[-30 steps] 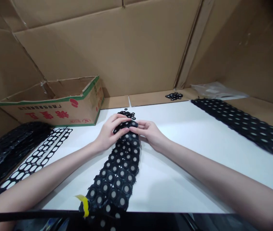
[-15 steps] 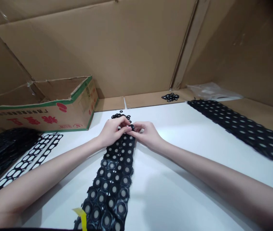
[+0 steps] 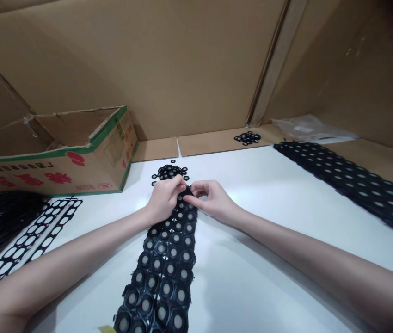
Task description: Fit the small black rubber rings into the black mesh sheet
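Note:
A long black rubber sheet (image 3: 170, 268) of moulded rings lies on the white table, running from the near edge to both hands. My left hand (image 3: 166, 198) is closed at its far end, thumb and fingers pinching the sheet. Close beside it, my right hand (image 3: 213, 200) grips the far right corner between thumb and curled fingers. The bit between the fingertips is dark and partly hidden. Just beyond my left hand lies a pile of small loose black rings (image 3: 169, 172).
An open cardboard box (image 3: 109, 162) stands at the left, with perforated black strips (image 3: 40, 229) and a dark heap (image 3: 5, 222) before it. Another black sheet (image 3: 349, 180) lies at the right. Farther back are a second ring pile (image 3: 248, 138) and a clear plastic bag (image 3: 310, 128).
My left fingers have curled in tighter and the hand has drawn slightly nearer, showing more of the ring pile. The yellow piece at the bottom has mostly left the view.

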Demonstrator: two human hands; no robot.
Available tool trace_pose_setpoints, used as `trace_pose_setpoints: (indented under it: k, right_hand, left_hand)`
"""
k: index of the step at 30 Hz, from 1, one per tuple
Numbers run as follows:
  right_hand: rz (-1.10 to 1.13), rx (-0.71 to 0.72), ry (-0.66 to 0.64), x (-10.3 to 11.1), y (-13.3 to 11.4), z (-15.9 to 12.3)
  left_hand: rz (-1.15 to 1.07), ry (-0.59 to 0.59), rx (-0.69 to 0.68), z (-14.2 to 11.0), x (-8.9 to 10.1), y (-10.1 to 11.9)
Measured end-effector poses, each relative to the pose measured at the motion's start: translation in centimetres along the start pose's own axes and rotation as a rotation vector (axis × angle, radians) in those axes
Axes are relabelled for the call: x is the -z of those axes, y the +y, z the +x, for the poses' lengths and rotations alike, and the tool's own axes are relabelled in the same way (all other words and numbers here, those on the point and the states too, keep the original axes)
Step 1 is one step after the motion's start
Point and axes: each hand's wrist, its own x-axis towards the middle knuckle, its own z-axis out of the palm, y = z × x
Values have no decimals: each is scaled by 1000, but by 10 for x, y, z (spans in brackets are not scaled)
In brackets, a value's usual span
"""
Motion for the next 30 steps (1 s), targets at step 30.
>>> trace_pose_setpoints:
  k: [30]
  right_hand:
    - [-206,14,116,-2,-1,-4]
  left_hand:
    - [-142,-1,-214,9,22,3]
